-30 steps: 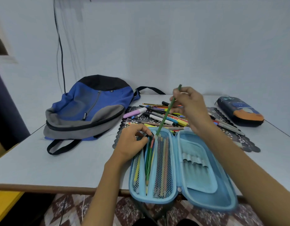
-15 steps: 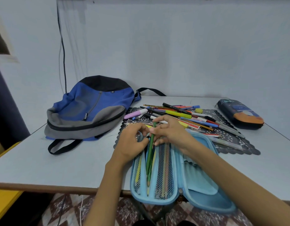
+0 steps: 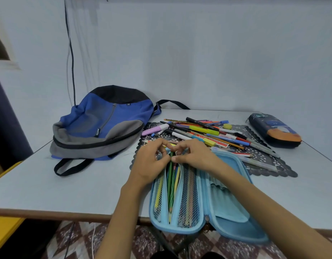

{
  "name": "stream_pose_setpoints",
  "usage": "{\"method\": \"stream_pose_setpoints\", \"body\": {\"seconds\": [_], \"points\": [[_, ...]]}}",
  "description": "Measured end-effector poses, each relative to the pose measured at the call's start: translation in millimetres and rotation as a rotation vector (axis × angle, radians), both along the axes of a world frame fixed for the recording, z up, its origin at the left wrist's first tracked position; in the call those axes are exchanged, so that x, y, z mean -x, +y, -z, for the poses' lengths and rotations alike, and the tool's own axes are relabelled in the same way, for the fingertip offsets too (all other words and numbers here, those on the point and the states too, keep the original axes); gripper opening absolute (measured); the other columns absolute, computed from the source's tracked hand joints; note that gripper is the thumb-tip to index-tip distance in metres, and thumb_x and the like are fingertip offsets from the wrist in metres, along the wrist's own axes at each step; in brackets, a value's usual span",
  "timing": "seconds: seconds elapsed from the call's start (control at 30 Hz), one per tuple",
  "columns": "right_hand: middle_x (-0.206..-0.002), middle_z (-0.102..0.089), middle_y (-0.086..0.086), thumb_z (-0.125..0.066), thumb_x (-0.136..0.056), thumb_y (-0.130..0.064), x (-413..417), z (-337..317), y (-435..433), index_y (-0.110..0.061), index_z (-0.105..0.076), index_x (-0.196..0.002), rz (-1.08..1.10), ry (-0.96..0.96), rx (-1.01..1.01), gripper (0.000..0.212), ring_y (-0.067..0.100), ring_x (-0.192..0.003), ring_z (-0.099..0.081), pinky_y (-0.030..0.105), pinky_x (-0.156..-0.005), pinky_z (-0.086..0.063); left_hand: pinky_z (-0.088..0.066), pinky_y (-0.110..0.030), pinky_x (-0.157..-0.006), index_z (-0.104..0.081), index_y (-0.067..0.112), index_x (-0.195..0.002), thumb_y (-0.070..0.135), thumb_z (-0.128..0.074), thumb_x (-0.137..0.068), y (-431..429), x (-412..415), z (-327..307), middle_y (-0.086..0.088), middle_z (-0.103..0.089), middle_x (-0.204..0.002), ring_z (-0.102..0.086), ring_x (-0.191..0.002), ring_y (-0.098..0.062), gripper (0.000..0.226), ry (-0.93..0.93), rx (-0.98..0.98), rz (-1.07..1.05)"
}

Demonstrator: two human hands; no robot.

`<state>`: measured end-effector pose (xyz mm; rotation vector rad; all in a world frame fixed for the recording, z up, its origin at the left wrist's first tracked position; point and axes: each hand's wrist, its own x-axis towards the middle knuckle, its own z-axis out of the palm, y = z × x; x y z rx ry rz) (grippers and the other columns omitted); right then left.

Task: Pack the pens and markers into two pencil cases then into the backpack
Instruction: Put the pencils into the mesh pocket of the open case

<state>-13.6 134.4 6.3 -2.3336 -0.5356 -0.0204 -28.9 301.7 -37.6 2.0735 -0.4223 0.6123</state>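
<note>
A light blue pencil case (image 3: 225,206) lies open at the table's front edge, overhanging it a little. Several pencils sit in its left half behind mesh pockets. My left hand (image 3: 150,163) grips the top of that half. My right hand (image 3: 195,156) pinches the upper end of a green pencil (image 3: 169,178), which lies lengthwise inside the case. Behind my hands, a pile of pens and markers (image 3: 204,130) is spread on a black lacy mat (image 3: 269,165). A dark pencil case (image 3: 273,131) with orange trim lies zipped at the right. The blue and grey backpack (image 3: 101,126) lies flat at the left.
The white table (image 3: 68,184) meets a pale wall at the back. A black cable (image 3: 71,53) hangs down the wall behind the backpack. The backpack's black straps (image 3: 68,166) trail toward the front. Patterned floor shows below the table's edge.
My right hand brought the green pencil down from above the pile and laid it in the case's left half. The left hand stayed at the top of the case.
</note>
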Motion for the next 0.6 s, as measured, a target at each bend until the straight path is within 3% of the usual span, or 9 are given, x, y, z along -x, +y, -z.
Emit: {"method": "stream_pose_setpoints", "body": {"seconds": [0.17,0.4,0.6], "points": [[-0.086,-0.063,-0.003,-0.08,-0.075,-0.026,-0.4,5.5,0.6,-0.018,-0.067,-0.099,0.041,-0.038,0.025,0.028,0.002,-0.067,-0.052,0.016,-0.058,-0.039,-0.049,-0.04,-0.074,-0.064,0.03,-0.094,0.022,-0.06,-0.074,0.6,1.2,0.2,0.011,-0.062,-0.078,-0.058,-0.08,-0.01,0.022,-0.015,-0.032,-0.008],[-0.089,-0.068,0.005,-0.078,-0.076,-0.025,-0.3,9.2,6.2,-0.018,-0.065,-0.083,0.031,-0.113,0.054,0.017,0.018,-0.084,-0.062,0.035,-0.075,-0.049,-0.048,-0.035,-0.078,-0.063,0.03,-0.094,0.021,-0.059,-0.076,0.9,-1.2,1.1,0.011,-0.063,-0.08,-0.058,-0.082,-0.01,0.02,-0.047,-0.074,-0.007],[-0.082,-0.072,0.005,-0.075,-0.079,-0.025,-1.8,11.5,4.2,-0.014,-0.076,-0.082,-0.013,-0.127,0.049,0.011,0.02,-0.081,-0.064,0.037,-0.077,-0.05,-0.048,-0.031,-0.078,-0.065,0.027,-0.092,0.023,-0.059,-0.082,0.8,-1.5,2.1,0.013,-0.064,-0.08,-0.06,-0.082,-0.01,0.013,-0.021,-0.033,0.032]]}}
